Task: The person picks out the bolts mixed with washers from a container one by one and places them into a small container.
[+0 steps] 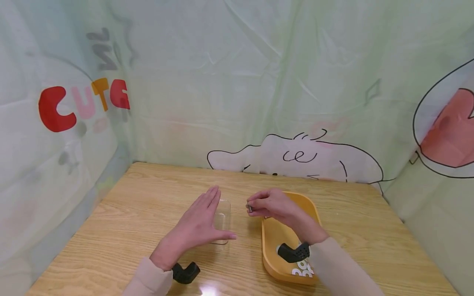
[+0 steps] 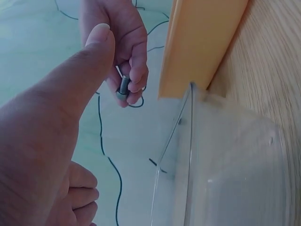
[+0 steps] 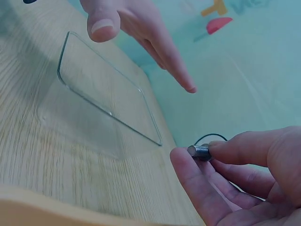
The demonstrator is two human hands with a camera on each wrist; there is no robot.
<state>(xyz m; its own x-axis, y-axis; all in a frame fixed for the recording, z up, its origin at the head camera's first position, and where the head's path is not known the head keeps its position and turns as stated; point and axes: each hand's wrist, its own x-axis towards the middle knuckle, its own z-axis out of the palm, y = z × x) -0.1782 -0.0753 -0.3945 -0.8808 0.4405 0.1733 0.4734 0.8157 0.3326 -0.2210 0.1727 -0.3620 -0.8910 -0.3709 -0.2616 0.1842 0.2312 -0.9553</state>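
Between thumb and fingertips, my right hand pinches a short metal bolt, its rounded head downward in the left wrist view. That hand hovers above the left rim of a yellow-orange tray. A clear plastic box stands on the table to the left, and its top has no lid on it. Over the box my left hand is held with straight fingers and the thumb spread away; nothing is in it. It covers the left part of the box in the head view.
White lettering marks the near end of the tray, partly behind the right wrist. The wooden table meets printed cloth hangings at the back and sides. A black wrist camera sits under the left wrist.
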